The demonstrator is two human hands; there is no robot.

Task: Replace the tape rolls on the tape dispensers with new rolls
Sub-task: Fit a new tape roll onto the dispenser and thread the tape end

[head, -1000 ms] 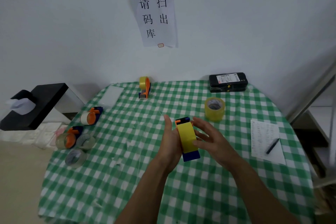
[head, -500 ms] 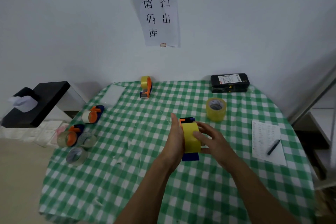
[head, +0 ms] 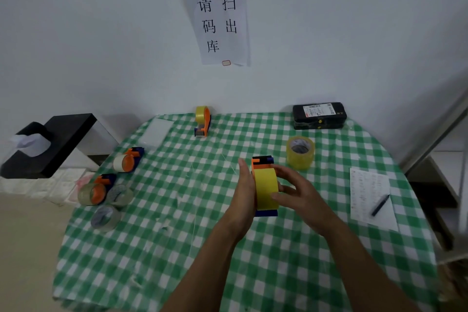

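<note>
A green-checked table (head: pixel 152 261) stands against a white wall (head: pixel 101 45) hung with paper notices (head: pixel 222 25); a black stand (head: pixel 68 134) sits left, over beige floor (head: pixel 25 248).

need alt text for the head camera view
A dispenser loaded with a yellow roll is held at a green checked table, left hand flat against its side, right hand gripping the roll. A spare roll stands behind it.

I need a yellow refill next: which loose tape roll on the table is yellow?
The loose roll right of centre, just beyond the right hand. The upper left roll and the lower left roll are both clear.
</note>
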